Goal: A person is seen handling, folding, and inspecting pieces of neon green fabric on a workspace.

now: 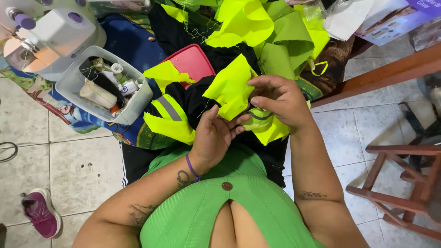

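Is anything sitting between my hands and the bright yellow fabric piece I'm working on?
Nothing visible. The left hand and right hand both already touch the yellow fabric piece, pinching it over the black garment.

a white sewing machine (55, 32), grey bin of thread spools (108, 85), red lid (193, 62), wooden stool (404, 183), pink shoe (41, 213).

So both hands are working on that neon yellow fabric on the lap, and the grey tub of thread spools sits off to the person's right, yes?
Not quite. The head view shows the grey tub on the person's left, beside the white sewing machine. The rest holds: the left hand and right hand both grip the neon yellow fabric on the lap.
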